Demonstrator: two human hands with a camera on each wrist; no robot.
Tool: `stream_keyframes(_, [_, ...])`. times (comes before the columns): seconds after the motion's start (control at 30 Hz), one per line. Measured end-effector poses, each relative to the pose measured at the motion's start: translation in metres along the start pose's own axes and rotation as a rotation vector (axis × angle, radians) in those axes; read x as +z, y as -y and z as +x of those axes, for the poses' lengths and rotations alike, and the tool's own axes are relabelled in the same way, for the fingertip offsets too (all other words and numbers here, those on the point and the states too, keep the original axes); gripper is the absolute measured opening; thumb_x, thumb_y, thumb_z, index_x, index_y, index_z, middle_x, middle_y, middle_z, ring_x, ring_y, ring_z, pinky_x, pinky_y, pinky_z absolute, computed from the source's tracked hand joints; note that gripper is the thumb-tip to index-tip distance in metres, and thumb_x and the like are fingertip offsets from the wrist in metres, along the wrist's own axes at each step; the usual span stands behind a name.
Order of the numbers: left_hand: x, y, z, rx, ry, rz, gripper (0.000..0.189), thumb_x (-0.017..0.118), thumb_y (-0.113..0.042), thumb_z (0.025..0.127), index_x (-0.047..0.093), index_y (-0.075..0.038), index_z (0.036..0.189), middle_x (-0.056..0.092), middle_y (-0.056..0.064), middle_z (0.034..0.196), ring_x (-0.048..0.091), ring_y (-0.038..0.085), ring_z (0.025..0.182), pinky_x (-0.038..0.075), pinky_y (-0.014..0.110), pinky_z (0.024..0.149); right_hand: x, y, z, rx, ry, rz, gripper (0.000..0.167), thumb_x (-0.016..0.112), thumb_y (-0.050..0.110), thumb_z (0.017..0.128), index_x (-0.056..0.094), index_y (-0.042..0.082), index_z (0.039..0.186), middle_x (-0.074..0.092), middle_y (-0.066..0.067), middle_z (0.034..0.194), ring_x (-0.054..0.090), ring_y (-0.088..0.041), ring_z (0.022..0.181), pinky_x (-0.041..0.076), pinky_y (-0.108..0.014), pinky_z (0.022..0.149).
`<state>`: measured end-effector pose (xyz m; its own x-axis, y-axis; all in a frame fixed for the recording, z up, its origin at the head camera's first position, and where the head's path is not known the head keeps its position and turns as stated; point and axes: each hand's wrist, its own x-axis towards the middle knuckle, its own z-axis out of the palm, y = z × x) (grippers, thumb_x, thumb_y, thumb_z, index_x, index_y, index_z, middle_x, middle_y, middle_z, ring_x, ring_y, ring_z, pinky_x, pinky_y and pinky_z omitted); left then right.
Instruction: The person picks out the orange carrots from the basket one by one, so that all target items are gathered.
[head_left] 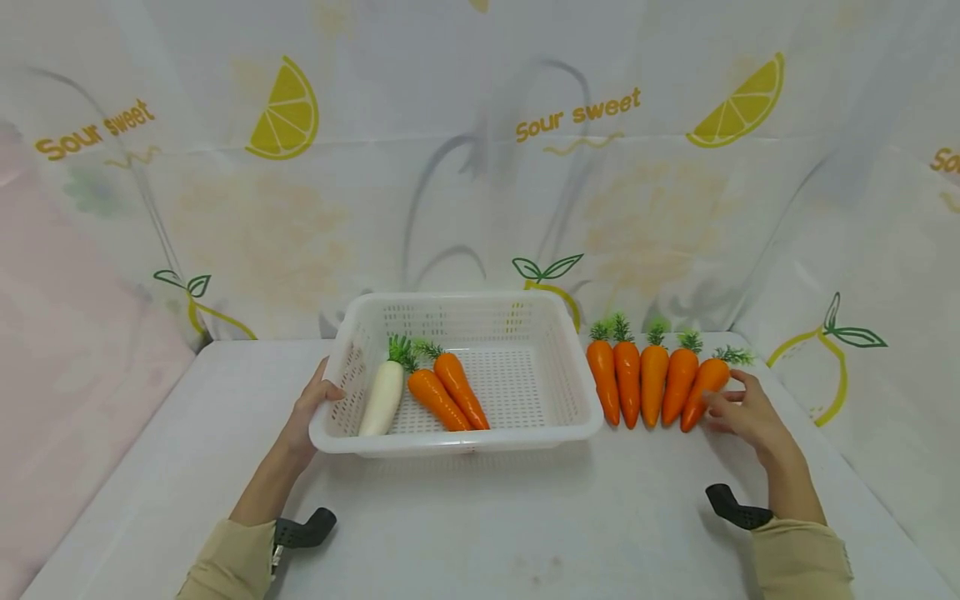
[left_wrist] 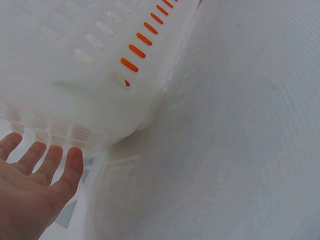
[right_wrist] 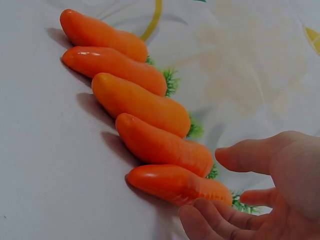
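A white plastic basket [head_left: 472, 442] holds a white radish [head_left: 384, 396] with a green top on its left side. Two orange carrots, a left carrot [head_left: 438, 400] and a right carrot [head_left: 461, 390], lie beside the radish. My left hand [head_left: 307, 408] grips the basket's left side, thumb at the rim; in the left wrist view its fingers [left_wrist: 74, 165] are against the outer wall. At the right, my right hand [head_left: 746, 412] is spread around the rightmost carrot [head_left: 705, 393]. In the right wrist view, its thumb stands apart from that carrot, with fingertips close beside it.
Several more carrots [head_left: 654, 385] lie in a slanting row on the white table [head_left: 465, 533], right of the basket. A printed cloth [head_left: 480, 208] with lemon drawings hangs behind the table. Black wrist mounts show on both forearms.
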<state>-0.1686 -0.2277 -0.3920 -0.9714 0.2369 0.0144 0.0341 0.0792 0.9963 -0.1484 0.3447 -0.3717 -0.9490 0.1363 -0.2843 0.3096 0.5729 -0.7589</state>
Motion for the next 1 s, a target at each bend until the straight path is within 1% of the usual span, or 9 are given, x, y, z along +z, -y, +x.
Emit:
stream_keyframes(0.17, [0.000, 0.001, 0.000, 0.000, 0.000, 0.002, 0.075, 0.026, -0.015, 0.082, 0.000, -0.019, 0.152, 0.001, 0.015, 0.159, 0.002, 0.043, 0.144, 0.004, 0.067, 0.106, 0.001, 0.004, -0.001, -0.030, -0.027, 0.009, 0.086, 0.046, 0.037, 0.096, -0.008, -0.007, 0.147, 0.028, -0.036, 0.132, 0.062, -0.008, 0.082, 0.054, -0.026, 0.074])
stream_keyframes(0.37, [0.000, 0.000, 0.000, -0.004, 0.000, -0.014, 0.074, 0.026, -0.015, 0.082, 0.001, -0.018, 0.152, 0.003, 0.016, 0.158, 0.006, 0.042, 0.142, 0.006, 0.065, 0.106, 0.005, 0.014, -0.003, -0.130, -0.069, 0.002, 0.081, 0.047, 0.037, 0.096, 0.001, -0.004, 0.149, 0.034, -0.032, 0.132, 0.058, -0.007, 0.082, 0.051, -0.021, 0.072])
stream_keyframes(0.47, [0.000, 0.000, 0.000, 0.000, 0.001, -0.012, 0.074, 0.026, -0.015, 0.082, 0.001, -0.018, 0.152, 0.002, 0.016, 0.159, 0.005, 0.042, 0.143, 0.006, 0.066, 0.106, 0.008, 0.021, -0.004, -0.173, -0.081, 0.009, 0.077, 0.046, 0.036, 0.097, 0.005, -0.002, 0.149, 0.035, -0.029, 0.132, 0.057, -0.007, 0.084, 0.050, -0.021, 0.072])
stream_keyframes(0.6, [0.000, 0.000, 0.000, 0.001, 0.001, -0.008, 0.074, 0.026, -0.015, 0.082, 0.001, -0.019, 0.152, 0.002, 0.015, 0.159, 0.004, 0.043, 0.143, 0.005, 0.066, 0.106, 0.016, 0.031, -0.006, -0.211, -0.090, 0.024, 0.071, 0.045, 0.036, 0.097, 0.013, 0.000, 0.149, 0.035, -0.029, 0.134, 0.056, -0.016, 0.094, 0.053, -0.025, 0.075])
stream_keyframes(0.7, [0.000, 0.000, 0.000, 0.004, 0.003, -0.009, 0.074, 0.026, -0.015, 0.082, 0.001, -0.018, 0.152, 0.002, 0.015, 0.159, 0.003, 0.043, 0.144, 0.004, 0.067, 0.106, 0.022, 0.041, -0.009, -0.260, -0.100, 0.016, 0.068, 0.045, 0.037, 0.097, 0.019, 0.003, 0.149, 0.039, -0.028, 0.135, 0.054, -0.022, 0.104, 0.053, -0.026, 0.077])
stream_keyframes(0.83, [0.000, 0.000, 0.000, 0.007, 0.002, -0.005, 0.074, 0.026, -0.015, 0.082, 0.002, -0.018, 0.152, 0.002, 0.015, 0.159, 0.003, 0.043, 0.144, 0.004, 0.067, 0.106, 0.031, 0.053, -0.013, -0.352, -0.109, 0.023, 0.062, 0.046, 0.036, 0.097, 0.025, 0.006, 0.148, 0.042, -0.026, 0.135, 0.049, -0.029, 0.113, 0.051, -0.020, 0.078])
stream_keyframes(0.9, [0.000, 0.001, 0.000, 0.005, -0.001, 0.000, 0.074, 0.027, -0.016, 0.083, 0.002, -0.019, 0.152, 0.003, 0.015, 0.159, 0.004, 0.042, 0.144, 0.005, 0.066, 0.107, 0.037, 0.059, -0.015, -0.391, -0.108, 0.026, 0.059, 0.045, 0.033, 0.098, 0.027, 0.008, 0.147, 0.042, -0.025, 0.136, 0.047, -0.033, 0.115, 0.050, -0.019, 0.077])
stream_keyframes(0.97, [0.000, 0.001, 0.000, 0.005, -0.002, 0.004, 0.074, 0.027, -0.017, 0.083, 0.001, -0.020, 0.152, 0.002, 0.014, 0.159, 0.004, 0.043, 0.144, 0.004, 0.067, 0.106, 0.043, 0.065, -0.017, -0.417, -0.104, 0.018, 0.056, 0.045, 0.033, 0.098, 0.029, 0.009, 0.146, 0.043, -0.024, 0.134, 0.046, -0.034, 0.117, 0.049, -0.018, 0.077])
stream_keyframes(1.0, [0.000, 0.002, -0.001, 0.005, -0.003, 0.003, 0.074, 0.028, -0.017, 0.083, 0.001, -0.020, 0.152, 0.002, 0.014, 0.159, 0.003, 0.043, 0.144, 0.004, 0.067, 0.106, 0.046, 0.068, -0.018, -0.434, -0.105, 0.010, 0.055, 0.045, 0.033, 0.098, 0.031, 0.009, 0.145, 0.045, -0.023, 0.133, 0.046, -0.033, 0.117, 0.048, -0.017, 0.077])
